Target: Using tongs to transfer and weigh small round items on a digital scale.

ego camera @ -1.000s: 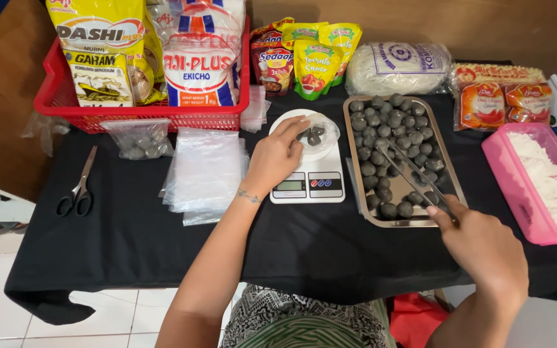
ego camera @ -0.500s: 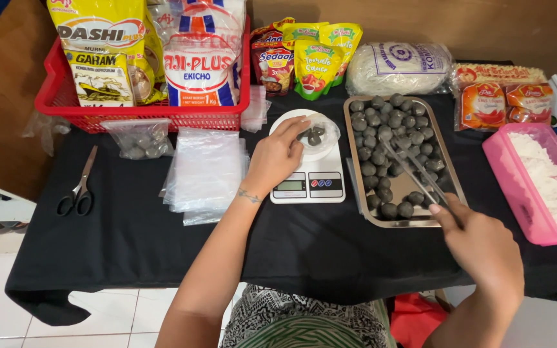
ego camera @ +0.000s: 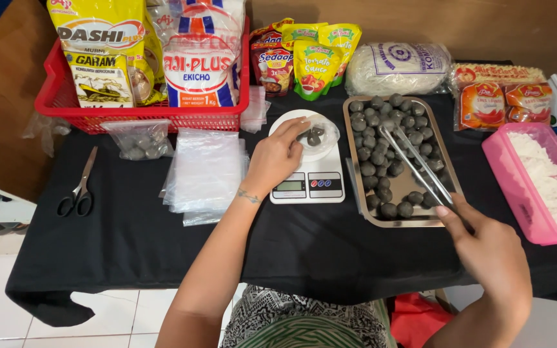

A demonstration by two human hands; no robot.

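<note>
My left hand (ego camera: 277, 156) rests on a white kitchen scale (ego camera: 307, 183), its fingers holding open a small clear plastic bag (ego camera: 320, 132) with a few dark balls inside. My right hand (ego camera: 488, 248) grips metal tongs (ego camera: 414, 161), whose tips reach into a steel tray (ego camera: 446, 164) full of several dark grey balls (ego camera: 375, 138). The tong tips sit among the balls near the tray's far left part.
A stack of clear plastic bags (ego camera: 204, 171) lies left of the scale, with a filled bag (ego camera: 140, 140) and scissors (ego camera: 78, 190) further left. A red basket (ego camera: 59, 106) of packets stands at the back left. A pink tub (ego camera: 507, 174) of white powder sits right.
My right hand has shifted slightly, swinging the tongs' tips further up into the tray's balls. My left hand stays on the bag at the scale.
</note>
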